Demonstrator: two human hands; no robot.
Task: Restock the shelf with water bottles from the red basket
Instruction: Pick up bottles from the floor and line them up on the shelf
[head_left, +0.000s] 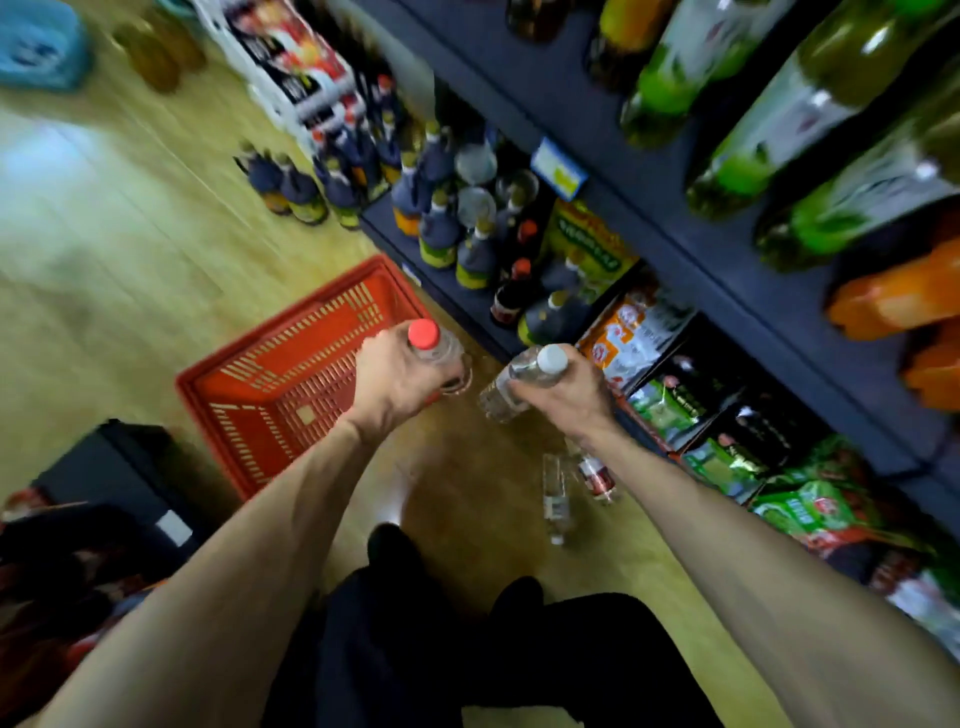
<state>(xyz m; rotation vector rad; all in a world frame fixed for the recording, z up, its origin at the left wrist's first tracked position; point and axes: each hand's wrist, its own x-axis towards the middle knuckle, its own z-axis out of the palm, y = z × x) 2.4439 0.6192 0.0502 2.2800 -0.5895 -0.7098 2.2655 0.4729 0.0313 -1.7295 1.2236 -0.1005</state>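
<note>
My left hand (392, 382) grips a clear water bottle with a red cap (435, 349), held over the right corner of the red basket (291, 374). My right hand (563, 395) grips a clear water bottle with a white cap (522, 379) just right of it, near the low shelf. The basket stands on the wooden floor and I see nothing inside it. Two more clear bottles (556, 499) lie on the floor below my right forearm. The dark shelf unit (691, 244) rises on the right. The frame is blurred by motion.
Dark-wrapped bottles (441, 228) crowd the low shelf and the floor at its far end. Snack bags (639, 338) fill the low shelf on the right. Green and orange drink bottles (810, 104) line the upper shelf. A dark box (114, 467) stands at left. My legs are below.
</note>
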